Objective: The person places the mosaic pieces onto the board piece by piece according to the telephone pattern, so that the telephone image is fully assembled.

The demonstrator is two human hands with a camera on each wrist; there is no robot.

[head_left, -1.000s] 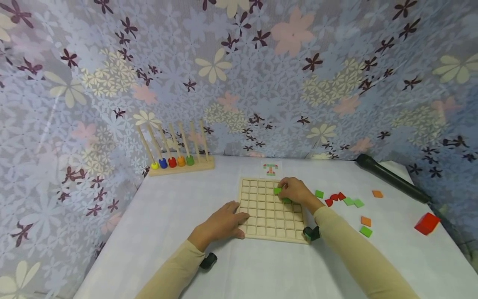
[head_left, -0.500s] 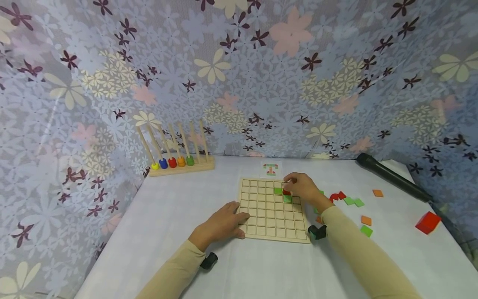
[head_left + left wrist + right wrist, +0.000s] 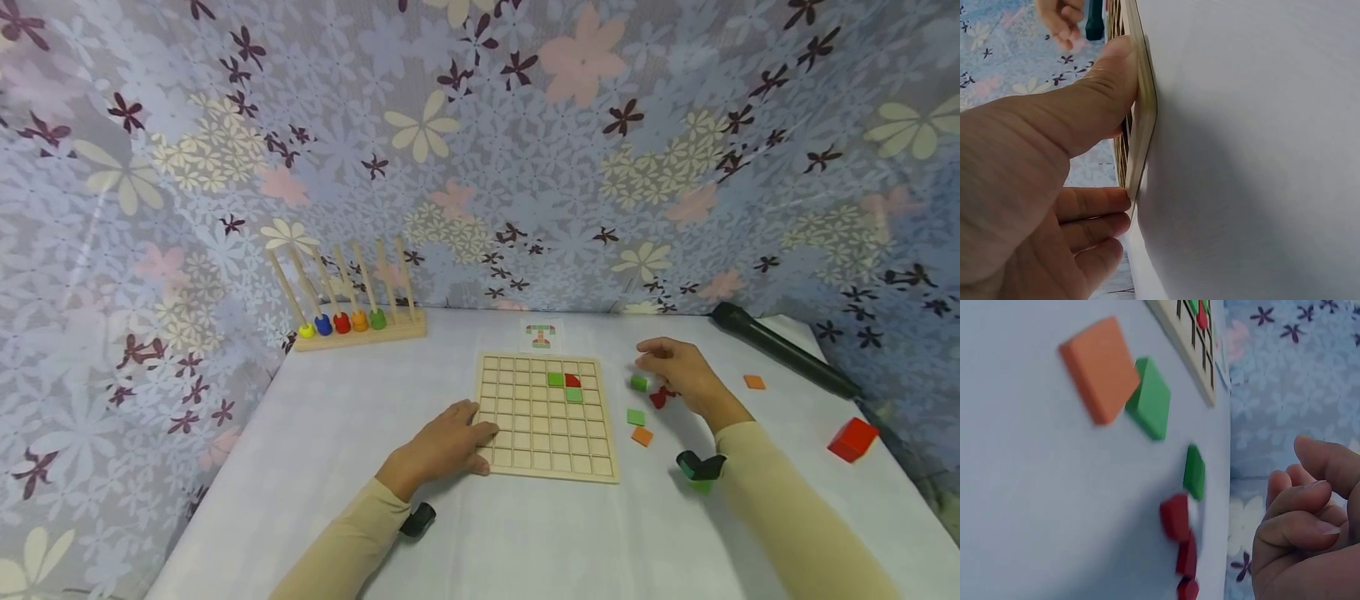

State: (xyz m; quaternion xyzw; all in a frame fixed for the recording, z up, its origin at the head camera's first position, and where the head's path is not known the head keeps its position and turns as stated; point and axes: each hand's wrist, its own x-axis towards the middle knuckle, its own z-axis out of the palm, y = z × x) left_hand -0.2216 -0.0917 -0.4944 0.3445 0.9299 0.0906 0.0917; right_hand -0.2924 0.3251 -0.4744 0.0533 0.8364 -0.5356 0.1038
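Wooden board, right fingers aloft, bent

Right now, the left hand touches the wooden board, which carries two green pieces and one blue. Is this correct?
Not blue: the head view shows a red piece. The left hand touches the wooden board, and two green pieces are there.

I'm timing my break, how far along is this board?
Done: two green tiles and one red tile sit in the board. In hand: no visible tile; the right grip hovers near loose tiles, the left grip touches the board. Left: probably most of the card's pattern.
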